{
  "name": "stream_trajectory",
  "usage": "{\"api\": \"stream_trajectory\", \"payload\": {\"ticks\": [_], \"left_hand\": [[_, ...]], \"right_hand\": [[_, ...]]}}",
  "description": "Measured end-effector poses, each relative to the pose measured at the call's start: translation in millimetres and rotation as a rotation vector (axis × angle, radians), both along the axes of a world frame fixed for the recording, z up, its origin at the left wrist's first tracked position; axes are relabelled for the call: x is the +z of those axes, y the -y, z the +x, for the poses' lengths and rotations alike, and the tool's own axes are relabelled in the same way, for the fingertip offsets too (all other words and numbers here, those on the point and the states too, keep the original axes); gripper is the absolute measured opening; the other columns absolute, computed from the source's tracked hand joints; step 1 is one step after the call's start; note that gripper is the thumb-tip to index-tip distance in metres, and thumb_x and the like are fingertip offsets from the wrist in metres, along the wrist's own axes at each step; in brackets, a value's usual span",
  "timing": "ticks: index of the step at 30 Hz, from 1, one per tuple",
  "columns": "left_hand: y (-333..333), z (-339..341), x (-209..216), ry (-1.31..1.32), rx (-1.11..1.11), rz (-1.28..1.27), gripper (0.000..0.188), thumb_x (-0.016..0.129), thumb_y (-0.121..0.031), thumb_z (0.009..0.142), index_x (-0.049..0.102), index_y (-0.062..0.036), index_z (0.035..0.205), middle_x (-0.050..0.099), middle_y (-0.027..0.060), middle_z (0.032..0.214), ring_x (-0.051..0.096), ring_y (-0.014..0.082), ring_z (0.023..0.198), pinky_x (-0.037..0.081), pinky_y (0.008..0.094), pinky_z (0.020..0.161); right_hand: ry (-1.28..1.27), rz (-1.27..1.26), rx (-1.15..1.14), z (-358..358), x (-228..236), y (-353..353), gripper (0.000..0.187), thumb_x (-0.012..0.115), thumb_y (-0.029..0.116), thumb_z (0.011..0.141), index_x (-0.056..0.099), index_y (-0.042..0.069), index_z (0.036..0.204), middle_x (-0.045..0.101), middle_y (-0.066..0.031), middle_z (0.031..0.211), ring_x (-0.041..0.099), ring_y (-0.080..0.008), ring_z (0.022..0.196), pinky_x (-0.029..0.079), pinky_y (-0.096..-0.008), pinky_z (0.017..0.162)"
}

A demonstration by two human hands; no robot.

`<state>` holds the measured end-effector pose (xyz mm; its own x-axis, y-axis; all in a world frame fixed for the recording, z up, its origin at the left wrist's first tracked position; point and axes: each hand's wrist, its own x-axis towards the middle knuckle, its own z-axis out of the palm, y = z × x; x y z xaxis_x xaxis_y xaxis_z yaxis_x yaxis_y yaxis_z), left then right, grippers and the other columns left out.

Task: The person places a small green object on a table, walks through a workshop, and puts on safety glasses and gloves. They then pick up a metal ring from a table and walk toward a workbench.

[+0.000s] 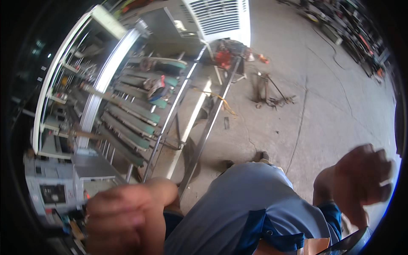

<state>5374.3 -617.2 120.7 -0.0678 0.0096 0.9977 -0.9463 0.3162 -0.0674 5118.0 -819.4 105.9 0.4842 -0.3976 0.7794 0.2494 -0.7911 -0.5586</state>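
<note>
My left hand (121,216) is raised at the lower left, blurred by motion, with its fingers curled into a fist and nothing seen in it. Beyond it, on the left, lies a metal rack (127,112) of long bars with green ends. On the right, my right hand (361,182) is lifted over the floor, also blurred. Its fingers are loosely bent and apart, and no object shows in them. Neither hand touches the rack or its rails. Between my arms is my grey-blue shirt (238,199).
A long metal rail (212,114) runs from near my left wrist to a white louvred unit (221,21). Metal tools or parts (272,95) lie on the concrete floor (323,97). Grey machine boxes (51,185) stand at lower left; piled parts (357,38) lie far right.
</note>
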Motion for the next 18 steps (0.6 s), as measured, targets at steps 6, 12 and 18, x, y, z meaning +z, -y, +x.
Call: {"api": "stream_trajectory", "payload": {"ticks": [6,12,18], "left_hand": [[23,34,-158,-0.794,0.131,0.152,0.024,0.050,-0.022,0.101,0.058,0.0002,0.105,0.061,0.0058,0.072,0.055,0.0124,0.057,0.047,0.0254,0.052],[-4,-2,-342,-1.048,0.069,1.719,0.048,0.065,-0.041,0.089,0.060,-0.0012,0.116,0.068,0.0195,0.101,0.067,0.0333,0.094,0.051,0.0412,0.080],[-13,-27,-401,-1.171,-0.031,1.790,0.049,0.062,-0.039,0.087,0.060,-0.0006,0.117,0.066,0.0221,0.104,0.064,0.0363,0.100,0.050,0.0436,0.083]], "right_hand": [[-0.355,0.385,-0.288,38,-232,101,0.014,0.059,0.009,0.094,0.062,0.000,0.104,0.068,-0.0112,0.098,0.064,-0.0181,0.085,0.051,-0.0315,0.076],[-1.680,0.331,-0.156,-86,-499,87,0.058,0.071,0.054,0.079,0.064,0.009,0.116,0.068,-0.0184,0.109,0.063,-0.0363,0.105,0.051,-0.0469,0.088],[-1.643,0.995,-0.064,-193,-555,41,0.053,0.061,0.051,0.085,0.070,0.005,0.110,0.069,-0.0185,0.104,0.069,-0.0324,0.092,0.058,-0.0449,0.074]]}}
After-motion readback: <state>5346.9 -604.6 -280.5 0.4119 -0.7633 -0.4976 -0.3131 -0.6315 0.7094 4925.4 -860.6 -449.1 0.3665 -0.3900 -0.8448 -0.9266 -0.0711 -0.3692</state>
